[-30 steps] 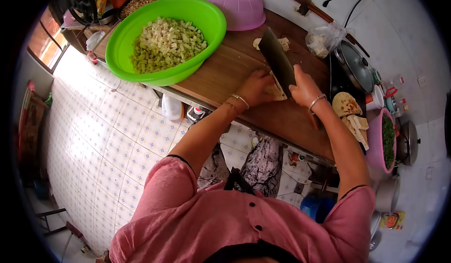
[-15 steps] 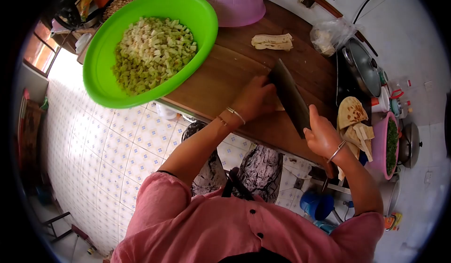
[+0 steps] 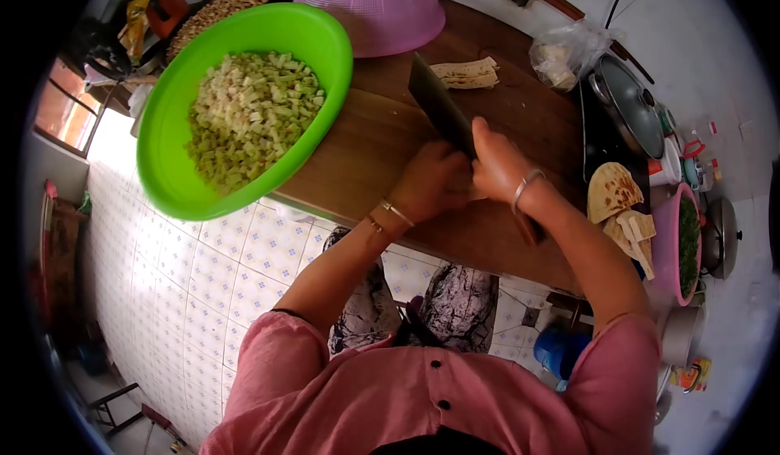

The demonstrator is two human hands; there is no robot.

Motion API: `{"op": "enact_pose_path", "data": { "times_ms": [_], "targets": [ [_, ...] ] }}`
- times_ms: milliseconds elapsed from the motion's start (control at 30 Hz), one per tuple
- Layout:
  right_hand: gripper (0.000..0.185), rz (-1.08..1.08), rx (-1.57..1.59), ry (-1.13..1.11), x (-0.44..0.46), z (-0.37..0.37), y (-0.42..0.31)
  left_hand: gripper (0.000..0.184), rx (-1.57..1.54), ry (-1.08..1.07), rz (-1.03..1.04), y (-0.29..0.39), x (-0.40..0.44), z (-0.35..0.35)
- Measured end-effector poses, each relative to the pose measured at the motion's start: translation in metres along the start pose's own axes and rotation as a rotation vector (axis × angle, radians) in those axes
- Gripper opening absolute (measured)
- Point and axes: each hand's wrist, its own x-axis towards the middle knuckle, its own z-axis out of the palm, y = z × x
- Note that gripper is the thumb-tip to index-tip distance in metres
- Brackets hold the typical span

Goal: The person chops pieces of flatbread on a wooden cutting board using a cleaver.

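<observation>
My right hand (image 3: 502, 164) is closed round a cleaver (image 3: 443, 107), its wide dark blade pointing away to the upper left and its wooden handle toward me. Beside the blade, my left hand (image 3: 435, 183) presses down on the wooden cutting board (image 3: 341, 158) with curled fingers. What lies under those fingers is mostly hidden; only a pale sliver shows between the hands. Past the blade lies a stack of flatbread strips (image 3: 470, 74). To the left, a green basin (image 3: 325, 45) holds diced pale-green vegetable (image 3: 256, 118).
A pink colander (image 3: 370, 8) is upside down at the back. Browned flatbread pieces (image 3: 613, 192) sit on the right, beside a pink tub (image 3: 668, 248) of chopped greens. A lidded pan (image 3: 630, 106) and a plastic bag (image 3: 565, 57) stand behind. A blue bucket (image 3: 561, 349) is below the table.
My right hand and the cleaver have moved left and away from me, close against my left hand. The blade now partly overlaps the flatbread strips. The view has shifted slightly.
</observation>
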Motion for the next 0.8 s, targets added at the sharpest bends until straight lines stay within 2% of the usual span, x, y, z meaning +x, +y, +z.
{"op": "enact_pose_path", "data": {
  "times_ms": [67, 133, 200, 267, 333, 433, 633, 667, 733, 800],
  "targets": [
    [0.036, -0.042, 0.016, 0.040, 0.015, 0.007, 0.006, 0.041, 0.009, 0.018, 0.006, -0.002, -0.004, 0.001],
    [0.042, -0.074, 0.016, 0.065, 0.016, 0.001, 0.007, 0.033, 0.028, 0.136, 0.052, -0.005, -0.003, 0.008],
    [0.033, 0.129, 0.194, -0.108, 0.015, -0.014, 0.006, 0.034, -0.018, 0.165, 0.073, -0.002, -0.004, 0.009],
    [0.036, 0.093, 0.169, -0.080, 0.011, -0.014, 0.011, 0.035, -0.054, 0.197, 0.096, -0.001, -0.003, 0.006],
    [0.038, -0.019, 0.014, 0.087, -0.004, -0.012, 0.006, 0.037, -0.043, 0.132, 0.062, -0.003, -0.007, 0.003],
    [0.048, 0.053, -0.050, 0.066, -0.030, -0.019, -0.003, 0.039, 0.007, 0.163, 0.107, -0.007, -0.007, 0.007],
    [0.052, 0.028, -0.074, -0.023, -0.081, -0.028, -0.010, 0.038, -0.061, 0.088, 0.038, -0.002, -0.003, 0.003],
    [0.052, 0.028, -0.076, -0.025, -0.088, -0.029, -0.009, 0.038, -0.063, 0.090, 0.037, -0.003, -0.003, 0.004],
    [0.038, 0.051, -0.080, -0.066, -0.099, -0.030, -0.008, 0.037, -0.046, 0.113, 0.053, -0.008, -0.004, 0.006],
    [0.038, 0.079, -0.087, -0.082, -0.112, -0.032, -0.016, 0.038, -0.043, 0.109, 0.045, -0.010, -0.005, 0.007]
  ]
}}
